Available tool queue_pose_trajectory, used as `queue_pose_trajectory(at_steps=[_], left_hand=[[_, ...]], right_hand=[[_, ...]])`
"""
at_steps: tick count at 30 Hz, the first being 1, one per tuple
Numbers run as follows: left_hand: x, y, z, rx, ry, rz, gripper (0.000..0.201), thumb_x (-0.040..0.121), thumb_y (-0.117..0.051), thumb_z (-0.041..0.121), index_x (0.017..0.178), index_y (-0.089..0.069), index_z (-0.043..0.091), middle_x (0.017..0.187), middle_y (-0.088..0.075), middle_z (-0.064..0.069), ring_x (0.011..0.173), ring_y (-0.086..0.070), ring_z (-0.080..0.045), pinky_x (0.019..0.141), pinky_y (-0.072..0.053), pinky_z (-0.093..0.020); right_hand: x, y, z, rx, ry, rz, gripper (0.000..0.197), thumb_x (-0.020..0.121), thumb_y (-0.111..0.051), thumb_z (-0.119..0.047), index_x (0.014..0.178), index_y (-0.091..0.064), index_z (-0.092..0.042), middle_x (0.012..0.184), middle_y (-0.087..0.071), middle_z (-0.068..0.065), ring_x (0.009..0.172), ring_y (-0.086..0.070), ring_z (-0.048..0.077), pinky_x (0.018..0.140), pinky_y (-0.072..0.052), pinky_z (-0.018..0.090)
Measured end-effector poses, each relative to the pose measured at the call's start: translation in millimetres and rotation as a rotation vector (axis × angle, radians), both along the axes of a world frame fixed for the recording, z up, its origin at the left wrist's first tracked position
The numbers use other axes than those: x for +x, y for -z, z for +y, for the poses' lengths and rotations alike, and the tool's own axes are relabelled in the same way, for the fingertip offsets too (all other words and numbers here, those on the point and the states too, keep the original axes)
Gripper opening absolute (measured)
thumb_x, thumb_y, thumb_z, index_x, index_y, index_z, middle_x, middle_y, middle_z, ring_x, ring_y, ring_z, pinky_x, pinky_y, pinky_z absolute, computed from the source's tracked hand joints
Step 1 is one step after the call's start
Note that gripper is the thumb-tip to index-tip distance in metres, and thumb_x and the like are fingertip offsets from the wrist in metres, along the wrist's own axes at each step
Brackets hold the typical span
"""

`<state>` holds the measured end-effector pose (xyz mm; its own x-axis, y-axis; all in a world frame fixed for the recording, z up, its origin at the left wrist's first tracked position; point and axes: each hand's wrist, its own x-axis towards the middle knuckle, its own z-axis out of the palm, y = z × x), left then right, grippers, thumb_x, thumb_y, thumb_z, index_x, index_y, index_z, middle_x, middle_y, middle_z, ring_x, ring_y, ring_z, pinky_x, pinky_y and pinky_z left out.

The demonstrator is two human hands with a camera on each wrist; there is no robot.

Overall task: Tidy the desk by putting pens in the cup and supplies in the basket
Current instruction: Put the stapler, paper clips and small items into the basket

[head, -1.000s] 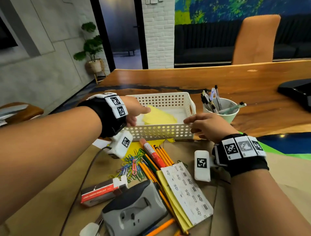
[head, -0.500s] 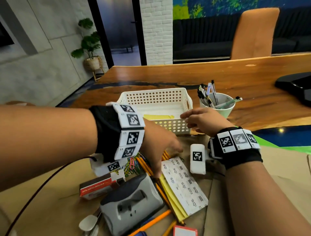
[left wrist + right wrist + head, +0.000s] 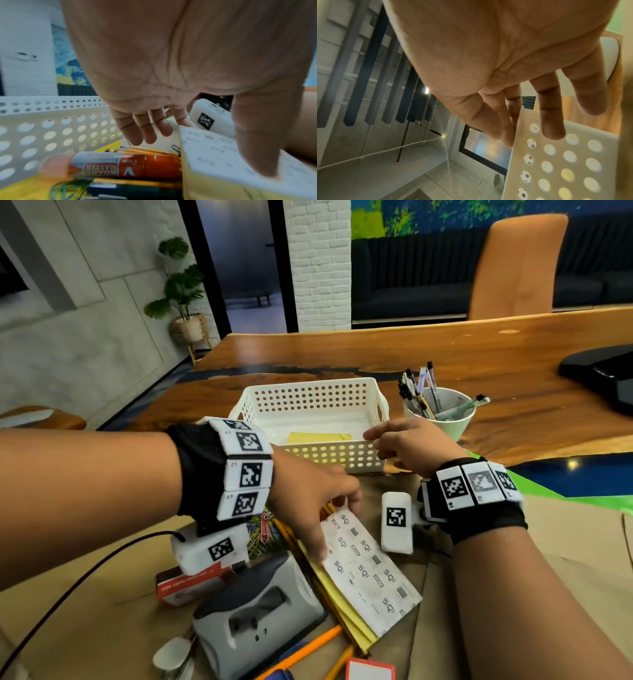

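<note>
While the left hand (image 3: 310, 501) spreads over the sticker sheet (image 3: 368, 570), thumb flat on its printed face and fingers reaching past its far edge without closing on it, the step in hand looks like picking up the next supply for the basket (image 3: 318, 402). The sheet tops a yellow pad (image 3: 346, 611), and the wrist view shows the thumb (image 3: 257, 155) pressing on the sheet while the fingers (image 3: 142, 132) hang relaxed above the pencils (image 3: 145, 150).

At 9 o'clock of the hand lies a red marker (image 3: 126, 166), round and glossy, so likely to roll. Coloured paper clips (image 3: 262, 530) lie tangled beside it. At 6 o'clock sit a grey hole punch (image 3: 260, 614), hard and heavy-looking, and a red-and-white box (image 3: 186, 585).

The right hand (image 3: 416, 446) rests loosely open on the near right corner of the basket, fingers (image 3: 551, 121) laid straight along the perforated white plastic wall, apparently steadying it. The basket stands at 12 o'clock on the wooden table (image 3: 445, 350), with yellow paper (image 3: 318, 437) inside. The cup (image 3: 445, 419), at 2 o'clock, already bristles with pens (image 3: 418, 395).

The next move probably calls for curling the fingers under the thin, floppy sheet and pad together, then lifting it over the basket rim.
</note>
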<state>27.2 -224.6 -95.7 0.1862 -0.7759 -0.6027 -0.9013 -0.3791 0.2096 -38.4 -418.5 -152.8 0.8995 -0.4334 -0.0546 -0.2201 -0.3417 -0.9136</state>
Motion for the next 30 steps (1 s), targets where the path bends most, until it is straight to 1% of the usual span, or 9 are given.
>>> queue_pose_trajectory(at_steps=[3, 7, 14, 17, 21, 22, 24, 27, 30], left_hand=[[16, 4, 2, -0.103, -0.078, 0.144, 0.018, 0.095, -0.069, 0.019, 0.108, -0.059, 0.026, 0.099, -0.065, 0.009, 0.084, -0.059, -0.003, 0.077, -0.048, -0.021], [56, -14, 14, -0.248, -0.377, 0.39, 0.018, 0.098, -0.056, -0.002, 0.103, -0.059, 0.015, 0.098, -0.065, -0.007, 0.085, -0.064, -0.017, 0.077, -0.059, -0.031], [119, -32, 11, -0.757, -0.936, 0.307, 0.02, 0.104, -0.049, 0.002, 0.099, -0.06, 0.018, 0.107, -0.07, -0.014, 0.087, -0.063, -0.021, 0.052, -0.053, -0.021], [125, -22, -4, -0.842, -1.023, 0.274, 0.022, 0.104, -0.049, 0.002, 0.095, -0.06, 0.019, 0.096, -0.07, -0.008, 0.074, -0.063, -0.015, 0.054, -0.053, -0.022], [139, 2, -14, -0.578, -0.955, 0.085, 0.015, 0.1, -0.056, 0.004, 0.098, -0.063, 0.017, 0.086, -0.064, -0.008, 0.062, -0.064, -0.016, 0.058, -0.057, -0.03], [140, 4, -14, -0.409, -0.879, -0.001, 0.008, 0.099, -0.062, 0.011, 0.103, -0.066, 0.016, 0.091, -0.067, -0.01, 0.066, -0.068, -0.017, 0.06, -0.06, -0.032], [142, 4, -13, -0.115, -0.664, -0.254, 0.027, 0.095, -0.069, 0.03, 0.118, -0.069, 0.015, 0.103, -0.072, -0.009, 0.083, -0.071, -0.02, 0.068, -0.061, -0.031], [132, -8, -20, -0.086, -0.505, -0.347, 0.036, 0.097, -0.064, 0.035, 0.13, -0.065, 0.02, 0.106, -0.072, -0.004, 0.074, -0.065, -0.015, 0.052, -0.051, -0.023], [112, -19, -22, -0.164, -0.428, -0.298, 0.024, 0.098, -0.062, 0.036, 0.119, -0.068, 0.024, 0.093, -0.073, 0.003, 0.072, -0.065, -0.006, 0.048, -0.047, -0.017]], right_hand=[[1, 0, -1, 0.005, 0.0, 0.007, 0.025, 0.09, -0.057, -0.005, 0.103, -0.076, -0.014, 0.086, -0.07, -0.001, 0.078, -0.062, 0.013, 0.051, -0.042, 0.01], [1, 2, -3, 0.033, 0.005, 0.004, 0.025, 0.09, -0.057, -0.004, 0.101, -0.076, -0.014, 0.085, -0.072, 0.0, 0.077, -0.062, 0.014, 0.06, -0.046, 0.016], [4, 5, -3, 0.044, -0.014, -0.007, 0.026, 0.088, -0.057, -0.004, 0.1, -0.077, -0.017, 0.098, -0.073, 0.006, 0.095, -0.067, 0.029, 0.084, -0.054, 0.035], [4, 4, -2, 0.034, -0.027, 0.014, 0.026, 0.09, -0.057, -0.006, 0.104, -0.076, -0.017, 0.105, -0.072, 0.005, 0.104, -0.066, 0.028, 0.093, -0.055, 0.038], [3, 2, -1, 0.029, -0.022, 0.025, 0.027, 0.09, -0.057, -0.008, 0.104, -0.076, -0.019, 0.107, -0.071, 0.003, 0.105, -0.066, 0.026, 0.097, -0.054, 0.039], [3, 2, -1, 0.029, -0.02, 0.026, 0.027, 0.09, -0.057, -0.007, 0.104, -0.076, -0.019, 0.107, -0.071, 0.003, 0.105, -0.066, 0.026, 0.096, -0.054, 0.038], [3, 2, 0, 0.021, -0.021, 0.028, 0.028, 0.09, -0.057, -0.007, 0.105, -0.076, -0.019, 0.106, -0.072, 0.003, 0.104, -0.066, 0.026, 0.095, -0.054, 0.037], [3, 3, 0, 0.017, -0.003, 0.018, 0.026, 0.089, -0.058, -0.006, 0.101, -0.077, -0.018, 0.101, -0.073, 0.006, 0.102, -0.067, 0.03, 0.096, -0.055, 0.04], [3, 2, 1, 0.009, 0.0, 0.017, 0.025, 0.088, -0.059, -0.007, 0.099, -0.077, -0.02, 0.098, -0.074, 0.006, 0.101, -0.068, 0.03, 0.096, -0.055, 0.042]])
